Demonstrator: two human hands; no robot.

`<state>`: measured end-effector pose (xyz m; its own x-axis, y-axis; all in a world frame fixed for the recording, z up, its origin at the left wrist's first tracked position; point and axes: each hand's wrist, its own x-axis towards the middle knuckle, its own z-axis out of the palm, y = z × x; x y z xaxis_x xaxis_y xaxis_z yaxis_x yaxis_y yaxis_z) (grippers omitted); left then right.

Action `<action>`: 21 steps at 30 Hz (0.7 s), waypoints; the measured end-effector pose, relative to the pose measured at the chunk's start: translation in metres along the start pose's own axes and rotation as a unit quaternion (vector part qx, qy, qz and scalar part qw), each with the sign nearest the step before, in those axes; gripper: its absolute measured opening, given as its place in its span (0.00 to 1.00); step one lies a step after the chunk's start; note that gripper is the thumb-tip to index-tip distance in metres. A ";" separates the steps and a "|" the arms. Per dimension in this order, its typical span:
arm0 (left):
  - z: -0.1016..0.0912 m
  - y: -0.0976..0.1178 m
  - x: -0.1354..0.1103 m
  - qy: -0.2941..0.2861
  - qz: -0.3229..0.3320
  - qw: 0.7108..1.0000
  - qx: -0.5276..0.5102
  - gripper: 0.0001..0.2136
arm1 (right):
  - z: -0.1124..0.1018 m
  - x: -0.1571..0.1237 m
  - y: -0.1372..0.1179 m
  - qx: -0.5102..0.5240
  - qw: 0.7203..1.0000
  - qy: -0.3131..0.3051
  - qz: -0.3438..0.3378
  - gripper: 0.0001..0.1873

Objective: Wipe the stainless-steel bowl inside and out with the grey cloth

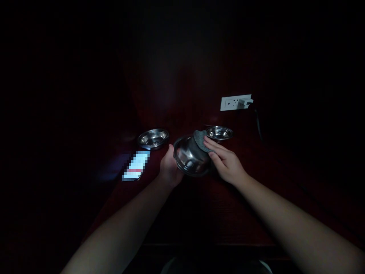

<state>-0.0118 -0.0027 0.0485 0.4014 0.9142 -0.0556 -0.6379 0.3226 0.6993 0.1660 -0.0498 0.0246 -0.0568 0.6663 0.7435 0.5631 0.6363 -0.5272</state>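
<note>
While the left hand point(169, 167) closes its fingers on the left rim of a steel bowl point(190, 158), the right hand point(226, 161) lays its fingers almost flat, not curled, on a grey cloth point(200, 139) and presses it to the upper right side of the bowl. This bowl is tilted, just above the dark table point(228, 205). A second bowl point(153, 138) stands behind on the left and a third bowl point(219, 133) behind on the right. A lit phone point(136, 165) lies near the left hand.
</note>
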 end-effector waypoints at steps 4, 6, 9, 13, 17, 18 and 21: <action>0.002 -0.006 -0.008 0.012 -0.046 0.998 0.044 0.28 | -0.003 0.002 0.008 0.042 0.995 0.042 0.084 0.23; 0.003 -0.006 -0.009 0.013 -0.051 0.997 0.054 0.28 | -0.005 0.003 0.010 0.064 0.991 0.041 0.112 0.23; 0.003 -0.003 -0.008 0.021 -0.031 0.998 0.041 0.28 | -0.006 0.004 0.012 0.083 0.988 0.019 0.130 0.22; 0.004 0.001 -0.003 0.036 0.019 0.999 0.002 0.30 | -0.007 0.005 0.014 0.066 0.984 -0.016 0.163 0.18; 0.004 0.003 -0.002 0.041 0.037 0.998 -0.018 0.27 | -0.007 0.005 0.014 0.027 0.978 -0.016 0.206 0.11; 0.004 0.003 -0.002 0.039 0.043 0.998 -0.020 0.26 | -0.007 0.005 0.014 0.022 0.978 -0.010 0.206 0.09; 0.003 0.003 -0.001 0.043 0.063 0.997 -0.030 0.24 | -0.004 0.002 0.012 0.030 0.982 -0.016 0.184 0.10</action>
<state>-0.0120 -0.0039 0.0527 0.2591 0.9653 -0.0321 -0.7196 0.2150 0.6603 0.1758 -0.0423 0.0215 0.1159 0.8665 0.4856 0.5005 0.3713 -0.7821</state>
